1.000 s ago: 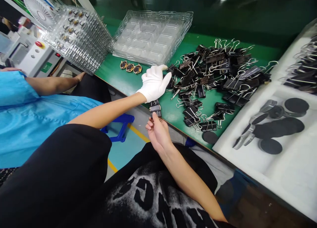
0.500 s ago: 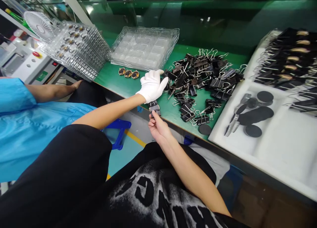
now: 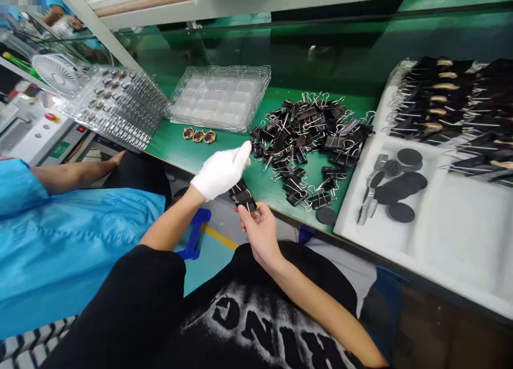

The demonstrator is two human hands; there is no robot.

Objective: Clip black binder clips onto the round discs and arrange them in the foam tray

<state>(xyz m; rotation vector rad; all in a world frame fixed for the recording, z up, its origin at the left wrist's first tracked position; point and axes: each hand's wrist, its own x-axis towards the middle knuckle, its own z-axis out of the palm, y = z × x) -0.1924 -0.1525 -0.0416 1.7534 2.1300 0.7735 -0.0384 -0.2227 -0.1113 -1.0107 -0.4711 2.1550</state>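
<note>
Over the table's front edge, my left hand [image 3: 222, 171] wears a white glove. It is closed round the upper end of a short row of black binder clips [image 3: 241, 197]; its fingertips are partly hidden. My bare right hand [image 3: 262, 230] pinches the lower end of the row between thumb and fingers. Whatever the clips clamp is too dark and covered to make out. Beyond my hands lies a tangled heap of loose black binder clips [image 3: 304, 128] with silver wire handles. A black round disc [image 3: 326, 215] rests near the table edge.
Three gold-rimmed round pieces [image 3: 198, 136] lie before clear plastic trays [image 3: 216, 96]. Loaded trays [image 3: 116, 107] are stacked left. A white foam tray [image 3: 436, 251] on the right holds dark discs [image 3: 401, 212] and clipped black pieces [image 3: 436, 99]. A person in blue [image 3: 80, 240] sits at left.
My left hand has moved left and down, its spread fingers closing over the row of clips. My right hand has lowered slightly, still pinching the row. The view has shifted.
</note>
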